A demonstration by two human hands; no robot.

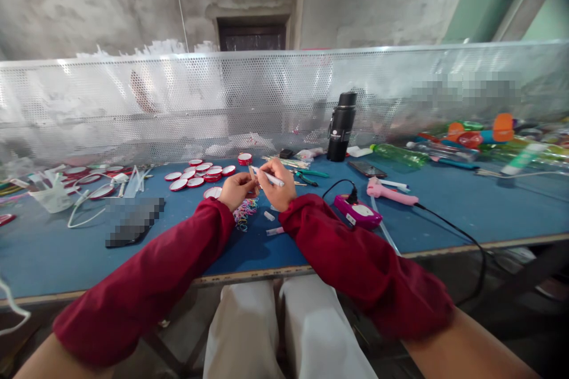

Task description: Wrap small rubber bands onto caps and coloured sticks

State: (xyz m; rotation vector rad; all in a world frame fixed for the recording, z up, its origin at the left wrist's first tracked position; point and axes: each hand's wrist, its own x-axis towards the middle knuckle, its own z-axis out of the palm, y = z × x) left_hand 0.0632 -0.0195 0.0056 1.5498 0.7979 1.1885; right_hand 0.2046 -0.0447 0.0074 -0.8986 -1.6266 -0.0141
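Observation:
My left hand (236, 190) is closed on a small tan strip (252, 175), held upright above the table. My right hand (280, 185) grips a white pen (272, 177), its tip pointing left against or very near the strip. Below the hands lies a pile of colorful small bands (245, 213). A small white cap (269, 216) and a pinkish tube (274, 231) rest beside the pile. Several red-rimmed white discs (195, 181) are spread to the left of my hands, and a short red-and-white stack (244, 159) stands behind them.
A black bottle (342, 127) stands behind right, near green-handled pliers (311, 175). A purple power socket (358, 211), pink glue gun (391, 192) and plastic bottles (398, 156) lie right. Left are a dark phone (136, 222) and white cup (52, 196). A perforated metal panel (186, 106) borders the back.

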